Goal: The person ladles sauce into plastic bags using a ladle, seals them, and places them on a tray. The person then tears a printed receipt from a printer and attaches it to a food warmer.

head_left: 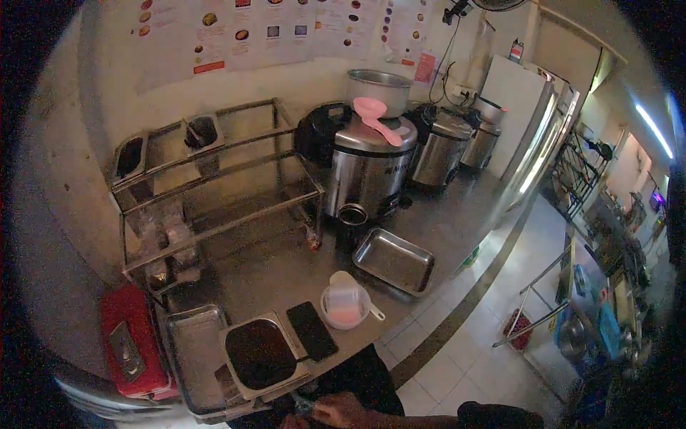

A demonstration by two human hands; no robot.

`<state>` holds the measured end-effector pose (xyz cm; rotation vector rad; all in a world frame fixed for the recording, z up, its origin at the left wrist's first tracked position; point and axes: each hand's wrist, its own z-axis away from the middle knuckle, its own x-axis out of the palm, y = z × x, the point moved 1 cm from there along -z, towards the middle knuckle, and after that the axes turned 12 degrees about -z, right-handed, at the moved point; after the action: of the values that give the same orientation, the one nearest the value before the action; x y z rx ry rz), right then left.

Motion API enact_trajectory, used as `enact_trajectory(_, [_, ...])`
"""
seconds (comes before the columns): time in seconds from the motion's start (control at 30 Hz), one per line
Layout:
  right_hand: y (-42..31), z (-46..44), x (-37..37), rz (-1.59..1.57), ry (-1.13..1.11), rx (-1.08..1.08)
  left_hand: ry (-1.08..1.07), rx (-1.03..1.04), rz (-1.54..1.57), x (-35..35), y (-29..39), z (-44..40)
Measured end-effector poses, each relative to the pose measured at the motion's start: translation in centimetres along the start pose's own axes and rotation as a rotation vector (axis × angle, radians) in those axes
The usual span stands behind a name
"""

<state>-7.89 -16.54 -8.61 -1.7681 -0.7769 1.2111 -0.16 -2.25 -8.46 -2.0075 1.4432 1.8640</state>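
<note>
At the bottom edge of the view, my right hand (341,410) is closed, its fingers pinched on a small crumpled piece of clear plastic (304,407). My left hand (293,422) shows only in part beside it, cut off by the frame; its fingers are hard to make out. Just beyond the hands, a square steel pan (303,369) of dark contents sits at the counter's front edge. Right of that lie a black phone (312,331) and a white bowl (364,314) with a translucent cup (344,300) in it.
A shallow steel tray (394,263) lies near the counter edge, a longer tray (196,339) at left by a red box (136,342). Behind stand a metal rack (221,175) and several steel cookers (368,171), one topped by a pot (379,91) and pink scoop (379,120).
</note>
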Motion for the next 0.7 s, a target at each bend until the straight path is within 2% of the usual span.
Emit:
enact_trajectory(0.1, [-0.1, -0.5, -0.8, -0.015, 0.012, 0.07, 0.129, 0.089, -0.067, 0.8, -0.4, 0.2])
enact_trajectory(0.27, [-1.0, -0.3, -0.9, -0.034, -0.001, 0.119, -0.006, 0.091, -0.19, 0.3, -0.2, -0.1])
enact_trajectory(0.37, [-0.8, -0.1, -1.1, -0.044, -0.021, 0.182, -0.159, 0.043, -0.24, 0.2, -0.3, -0.1])
enact_trajectory(0.47, [-0.2, -0.2, -1.6, -0.055, -0.035, 0.294, -0.472, -0.071, -0.33, 0.4, -0.2, -0.1])
enact_trajectory(0.53, [0.3, -0.5, -2.0, -0.065, -0.047, 0.35, -0.58, -0.155, -0.334, 0.2, 0.0, -0.1])
enact_trajectory(0.57, [0.9, -0.6, -2.2, -0.076, -0.052, 0.331, -0.463, -0.223, -0.189, -0.2, 0.0, 0.4])
enact_trajectory(0.63, [1.7, -0.9, -2.6, -0.099, -0.062, 0.293, 0.103, -0.563, -0.038, 1.2, 0.6, 1.0])
enact_trajectory(0.67, [1.6, -0.9, -3.0, -0.249, -0.114, 0.333, 0.102, -0.562, -0.042, 1.4, 0.3, 1.3])
enact_trajectory(0.7, [0.9, -1.2, -3.8, -0.402, -0.168, 0.372, 0.263, -0.741, 0.215, 1.4, -0.2, 1.9])
